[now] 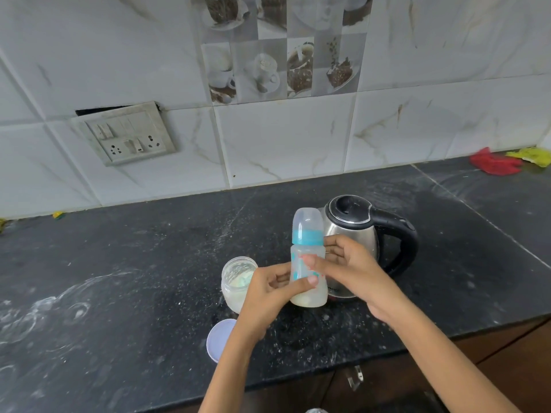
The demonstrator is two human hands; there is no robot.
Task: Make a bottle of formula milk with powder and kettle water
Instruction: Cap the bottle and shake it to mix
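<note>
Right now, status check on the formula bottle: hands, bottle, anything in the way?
Left hand and right hand both grip the capped bottle, upright, milky liquid at bottom. Kettle close behind; open powder jar beside left hand.

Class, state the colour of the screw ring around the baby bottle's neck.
Light blue, turquoise; the screw ring on the baby bottle shows in the head view.

A black stone counter (119, 278) meets a white marbled tile wall (283, 138) bearing a switchboard (125, 135).

home kitchen: black stone counter (119, 263), tiled wall (283, 138) with coffee-cup prints, switchboard (125, 134), electric kettle (354, 234).
</note>
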